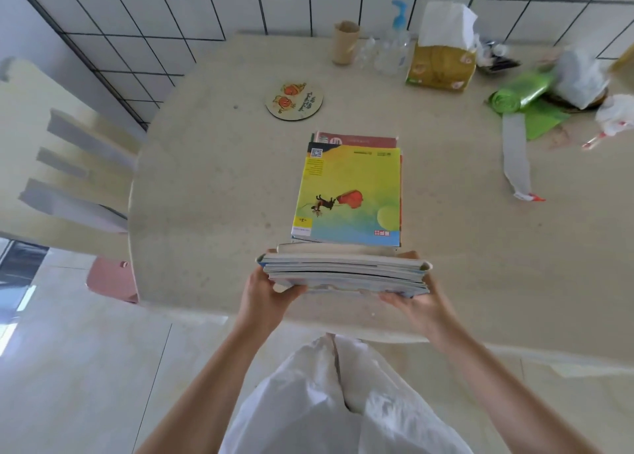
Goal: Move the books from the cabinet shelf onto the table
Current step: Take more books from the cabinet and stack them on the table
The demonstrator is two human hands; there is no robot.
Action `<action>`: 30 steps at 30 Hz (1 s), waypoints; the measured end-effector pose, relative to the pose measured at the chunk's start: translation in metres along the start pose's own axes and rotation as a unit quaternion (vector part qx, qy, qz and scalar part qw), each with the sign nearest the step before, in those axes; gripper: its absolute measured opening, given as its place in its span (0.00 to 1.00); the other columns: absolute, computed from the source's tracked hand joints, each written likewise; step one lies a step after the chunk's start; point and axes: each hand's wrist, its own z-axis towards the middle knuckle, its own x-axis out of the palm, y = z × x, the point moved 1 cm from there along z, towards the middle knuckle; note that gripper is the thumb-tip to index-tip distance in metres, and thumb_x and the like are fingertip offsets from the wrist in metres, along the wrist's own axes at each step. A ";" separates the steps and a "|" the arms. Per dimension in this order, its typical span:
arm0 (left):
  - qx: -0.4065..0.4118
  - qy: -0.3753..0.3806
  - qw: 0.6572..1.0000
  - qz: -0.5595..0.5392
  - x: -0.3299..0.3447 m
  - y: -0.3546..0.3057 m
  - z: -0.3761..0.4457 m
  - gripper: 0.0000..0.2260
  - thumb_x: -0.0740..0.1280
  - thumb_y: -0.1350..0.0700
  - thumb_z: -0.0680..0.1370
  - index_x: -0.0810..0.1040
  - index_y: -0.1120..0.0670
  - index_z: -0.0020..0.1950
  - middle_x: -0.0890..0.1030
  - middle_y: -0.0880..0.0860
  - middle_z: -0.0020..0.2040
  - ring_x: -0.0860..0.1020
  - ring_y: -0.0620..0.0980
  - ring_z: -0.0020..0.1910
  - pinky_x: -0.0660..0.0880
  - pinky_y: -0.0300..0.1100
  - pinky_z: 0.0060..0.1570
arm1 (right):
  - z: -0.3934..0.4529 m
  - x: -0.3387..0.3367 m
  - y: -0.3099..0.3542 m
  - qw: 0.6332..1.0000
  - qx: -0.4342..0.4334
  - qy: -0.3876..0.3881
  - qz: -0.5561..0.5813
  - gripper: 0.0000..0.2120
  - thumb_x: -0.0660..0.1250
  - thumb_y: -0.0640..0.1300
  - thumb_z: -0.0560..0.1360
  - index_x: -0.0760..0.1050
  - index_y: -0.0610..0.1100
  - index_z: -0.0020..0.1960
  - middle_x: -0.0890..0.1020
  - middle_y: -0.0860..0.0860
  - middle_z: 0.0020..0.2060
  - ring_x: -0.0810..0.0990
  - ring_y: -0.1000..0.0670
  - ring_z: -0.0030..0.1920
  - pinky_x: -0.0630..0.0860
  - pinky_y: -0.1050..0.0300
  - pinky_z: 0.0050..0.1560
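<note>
Status: partly complete, judged from present layout.

- Done: pile of books already flat on tabletop, yellow-green cover uppermost, red cover showing at far edge beneath.
- In hand: second stack of thin books, held level above near tabletop edge, just short of pile, spines and page edges facing camera.
- Left hand: gripping stack at left end, fingers curled under, thumb at side.
- Right hand: gripping stack at right end, fingers beneath, thumb over corner.
- Not yet done: stack not set down; release pending.
- Remaining: placement of stack on or beside pile. Cabinet shelf out of view, so count of books left there cannot be told.
- Clearance: coaster beyond pile, tissue box and green bag well apart at far right; free surface either side of pile.
</note>
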 end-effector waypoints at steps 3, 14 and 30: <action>0.020 0.002 1.000 0.024 0.001 0.001 -0.002 0.19 0.78 0.58 0.65 0.79 0.55 0.54 0.81 0.39 0.46 0.78 0.29 0.45 0.72 0.26 0.45 | -0.002 -0.005 -0.001 0.999 -0.030 0.017 -0.011 0.30 0.74 0.28 0.66 0.76 0.63 0.51 0.80 0.42 0.53 0.80 0.45 0.53 0.77 0.41 0.57; -0.026 0.054 0.997 0.040 -0.001 0.013 0.006 0.18 0.72 0.42 0.62 0.78 0.38 0.51 0.84 0.42 0.46 0.82 0.48 0.49 0.79 0.52 0.51 | 0.007 -0.020 -0.002 0.991 0.054 0.095 -0.075 0.28 0.78 0.31 0.62 0.73 0.55 0.51 0.83 0.41 0.54 0.81 0.64 0.43 0.78 0.66 0.52; 0.004 0.133 0.991 0.023 -0.014 0.002 0.028 0.23 0.81 0.63 0.64 0.79 0.40 0.47 0.82 0.30 0.43 0.81 0.33 0.45 0.77 0.40 0.48 | 0.019 -0.035 0.014 0.975 0.045 0.186 -0.114 0.29 0.77 0.65 0.59 0.81 0.53 0.55 0.85 0.53 0.53 0.83 0.52 0.55 0.76 0.44 0.63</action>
